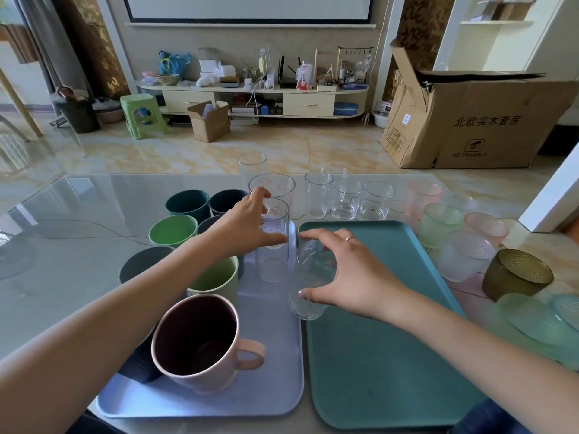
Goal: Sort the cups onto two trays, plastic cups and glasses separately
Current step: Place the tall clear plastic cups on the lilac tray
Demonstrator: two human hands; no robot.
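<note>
left hand (250,223) pinches tall clear marked cup (272,242) on lilac tray (269,389) | right hand (347,270) grips clear glass tumbler (308,286) over teal tray (391,355) edge | risk: cups clink, slip

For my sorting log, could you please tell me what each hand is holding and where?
The left hand grips a tall printed measuring cup near its rim. The right hand holds a clear glass around its side.

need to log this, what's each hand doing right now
Left hand: grips the tall marked glass.
Right hand: grips a clear glass.
</note>
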